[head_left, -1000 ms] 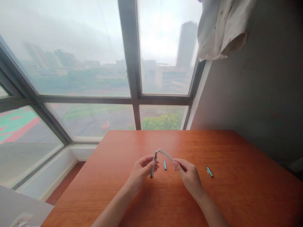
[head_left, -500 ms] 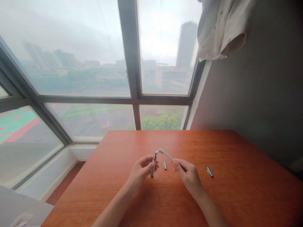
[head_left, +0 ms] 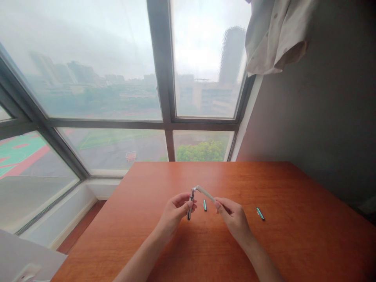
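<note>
My left hand [head_left: 176, 211] is closed, pinching a slim dark-and-silver razor handle [head_left: 189, 212] that stands nearly upright with its lower end poking out below the thumb. My right hand [head_left: 232, 216] is closed on the end of a pale grey razor handle [head_left: 206, 193], which slants up to the left. The upper ends of the two pieces meet above the table between my hands; I cannot tell whether they are joined. A small green-and-black razor cartridge [head_left: 205, 205] lies just beyond, between my hands. A second razor cartridge [head_left: 260, 214] rests to the right of my right hand.
Both hands are over a reddish-brown wooden table [head_left: 141, 176]. Grey-framed windows [head_left: 167, 78] rise past its far edge. On the right stands a dark wall [head_left: 308, 125], with a light shirt [head_left: 273, 39] hanging at the upper right.
The joined-looking upper ends of the two handles have dipped very slightly. Both hands keep their grips, and the two cartridges stay put.
</note>
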The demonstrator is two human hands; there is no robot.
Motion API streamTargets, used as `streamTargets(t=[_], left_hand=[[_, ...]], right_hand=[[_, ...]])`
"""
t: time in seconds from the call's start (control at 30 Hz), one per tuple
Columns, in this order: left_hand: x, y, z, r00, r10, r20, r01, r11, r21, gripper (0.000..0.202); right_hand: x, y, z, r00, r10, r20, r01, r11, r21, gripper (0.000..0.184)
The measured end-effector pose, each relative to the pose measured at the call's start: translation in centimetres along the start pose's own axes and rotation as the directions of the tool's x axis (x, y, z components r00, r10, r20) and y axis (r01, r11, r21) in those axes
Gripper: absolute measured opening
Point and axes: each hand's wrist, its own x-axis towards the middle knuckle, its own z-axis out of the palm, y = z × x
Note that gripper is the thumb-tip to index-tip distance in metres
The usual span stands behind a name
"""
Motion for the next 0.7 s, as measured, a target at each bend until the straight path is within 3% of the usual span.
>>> streamTargets(t=[0.4, 0.7], left_hand=[[-0.08, -0.1, -0.25, 0.999, -0.015, 0.042, 0.016, 0.999, -0.029, 0.029], [0.0, -0.07, -0.14, 1.0, -0.013, 0.021, 0.013, 1.0, -0.027, 0.03]], right_hand=[[-0.17, 0.29, 0.07, 0.999, 0.022, -0.038, -0.023, 0.999, -0.024, 0.034], [-0.14, 0.57, 0.09, 0.998, 0.057, -0.035, -0.054, 0.996, 0.074, 0.031]])
